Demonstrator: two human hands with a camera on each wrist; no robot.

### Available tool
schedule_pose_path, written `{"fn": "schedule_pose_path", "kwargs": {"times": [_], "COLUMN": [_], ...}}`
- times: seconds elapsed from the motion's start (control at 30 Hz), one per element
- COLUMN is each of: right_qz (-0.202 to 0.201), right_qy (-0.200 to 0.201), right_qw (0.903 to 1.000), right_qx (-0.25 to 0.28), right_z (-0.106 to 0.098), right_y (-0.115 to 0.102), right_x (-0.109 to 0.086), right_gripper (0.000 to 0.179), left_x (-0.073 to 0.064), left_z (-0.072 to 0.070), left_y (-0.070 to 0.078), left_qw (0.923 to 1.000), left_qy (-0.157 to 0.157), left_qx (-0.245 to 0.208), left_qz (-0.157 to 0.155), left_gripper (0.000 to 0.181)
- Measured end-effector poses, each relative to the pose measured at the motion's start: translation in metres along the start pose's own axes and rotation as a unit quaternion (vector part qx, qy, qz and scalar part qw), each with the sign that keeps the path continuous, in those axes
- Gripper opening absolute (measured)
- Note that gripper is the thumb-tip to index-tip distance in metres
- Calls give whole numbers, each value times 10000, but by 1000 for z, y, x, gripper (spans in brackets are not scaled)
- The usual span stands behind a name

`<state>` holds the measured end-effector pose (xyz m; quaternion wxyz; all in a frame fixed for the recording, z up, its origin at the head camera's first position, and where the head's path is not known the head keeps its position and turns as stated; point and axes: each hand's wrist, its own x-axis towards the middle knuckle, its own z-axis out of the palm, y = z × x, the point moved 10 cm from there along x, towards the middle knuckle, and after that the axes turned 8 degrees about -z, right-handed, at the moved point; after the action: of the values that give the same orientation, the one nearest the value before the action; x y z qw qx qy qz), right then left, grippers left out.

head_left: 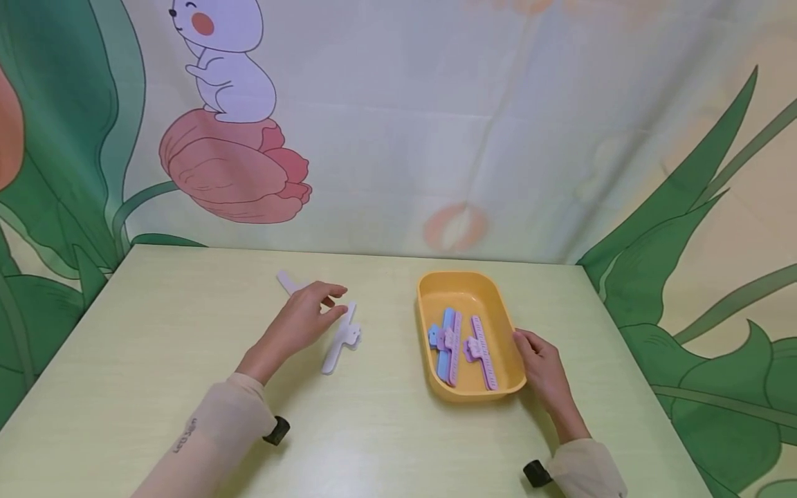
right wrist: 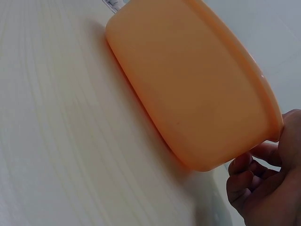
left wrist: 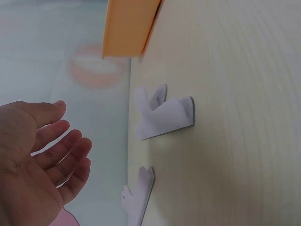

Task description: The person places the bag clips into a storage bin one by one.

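My left hand (head_left: 297, 324) hovers over the table with loosely bent fingers and nothing in them. Just right of it lies a white ruler-like clip (head_left: 339, 342) with a small shaped tab. Another pale clip (head_left: 288, 282) is partly hidden behind that hand; both clips (left wrist: 164, 115) stand apart from the fingers in the left wrist view. My right hand (head_left: 548, 366) pinches the right rim of a yellow-orange tray (head_left: 470, 398), thumb on the edge and fingers curled below. Inside the tray lie a blue clip (head_left: 443, 365) and two purple clips (head_left: 483, 353), the blue one partly covered.
The pale wooden table (head_left: 386, 443) ends at a printed cloth backdrop (head_left: 373, 173) with flowers, leaves and a white animal. Black bands (head_left: 277, 430) show by both sleeves. The tray stands right of the middle, with bare tabletop between it and the loose clips.
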<state>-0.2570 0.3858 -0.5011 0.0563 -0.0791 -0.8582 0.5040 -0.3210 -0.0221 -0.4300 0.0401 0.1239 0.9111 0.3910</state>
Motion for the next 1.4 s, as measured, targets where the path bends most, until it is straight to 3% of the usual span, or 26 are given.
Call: {"fn": "schedule_pose_path", "kwargs": {"times": [0.6,1.4], "right_qz": [-61,-6], "right_qy": [53,-32], "right_qw": [10000,10000], "right_qx": [-19,18], "right_z": [0,0], "right_y": [0,2], "right_x": [0,0], "right_gripper": [52,55], "left_x": [6,11], "left_z": [31,62], "left_y": [-14,-23], "left_qw": [9989,9945], "left_qy": [-434,-865], "left_qx": [81,577], "left_qz": [-156,121], "left_gripper": [43,42]}}
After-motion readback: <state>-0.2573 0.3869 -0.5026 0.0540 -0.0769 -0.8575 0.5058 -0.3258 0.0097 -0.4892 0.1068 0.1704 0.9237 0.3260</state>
